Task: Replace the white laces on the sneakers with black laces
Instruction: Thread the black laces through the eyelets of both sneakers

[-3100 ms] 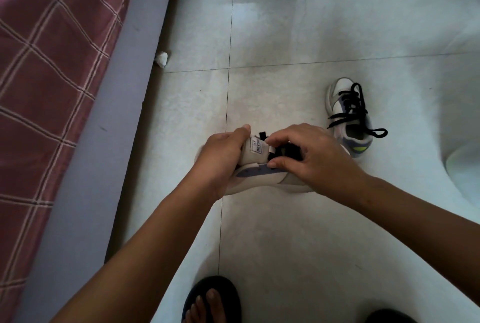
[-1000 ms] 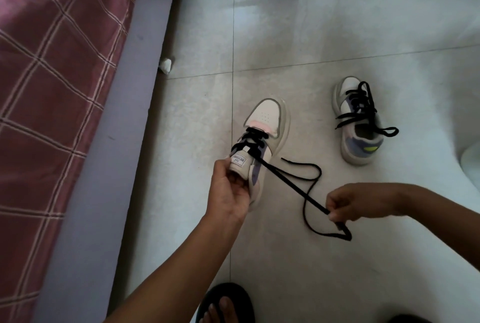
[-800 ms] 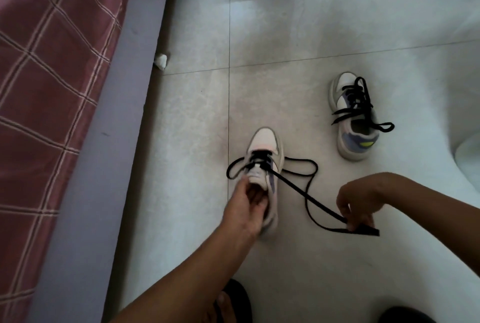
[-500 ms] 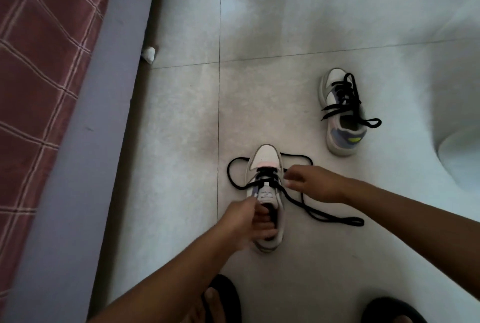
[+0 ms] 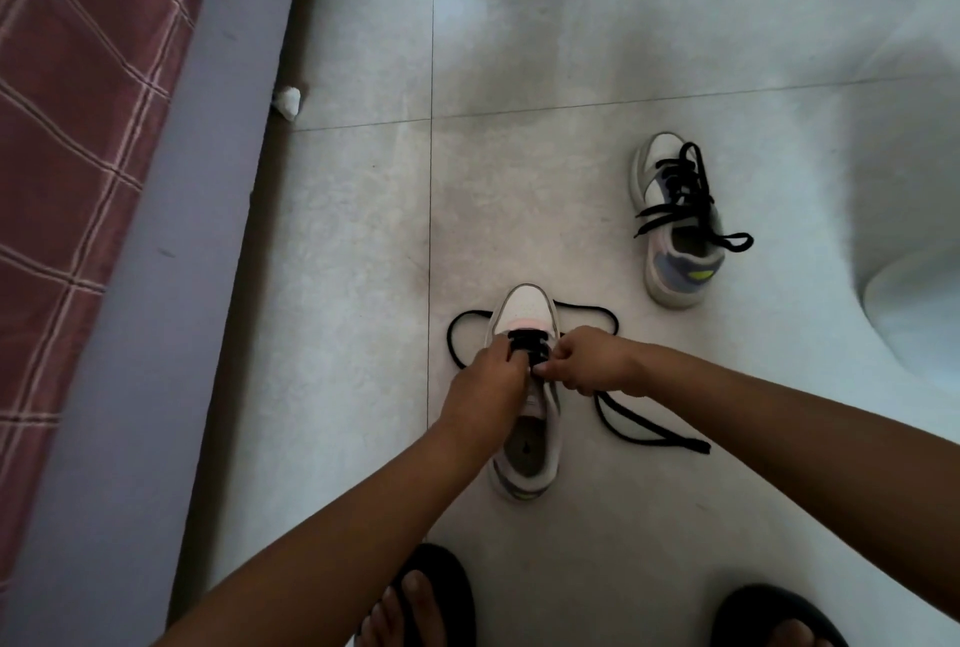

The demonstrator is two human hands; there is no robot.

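Note:
A white sneaker (image 5: 527, 454) stands on the tiled floor in front of me, toe pointing away. A black lace (image 5: 649, 430) runs through its eyelets; one end loops left of the toe, the other trails right on the floor. My left hand (image 5: 485, 389) and my right hand (image 5: 587, 358) meet over the lacing, each with fingers pinching the lace at the crossings. A second sneaker (image 5: 675, 220), laced in black, stands further off to the right.
A bed with a red checked cover (image 5: 78, 126) and grey frame (image 5: 171, 282) runs along the left. A small white crumpled scrap (image 5: 287, 100) lies by the frame. My feet in black sandals (image 5: 431, 594) are below. A white rounded object (image 5: 930, 313) sits at right.
The sneaker went from being held up in my left hand to standing on the floor. My right hand let the lace end drop and came to the lacing; my left hand moved up from the tongue.

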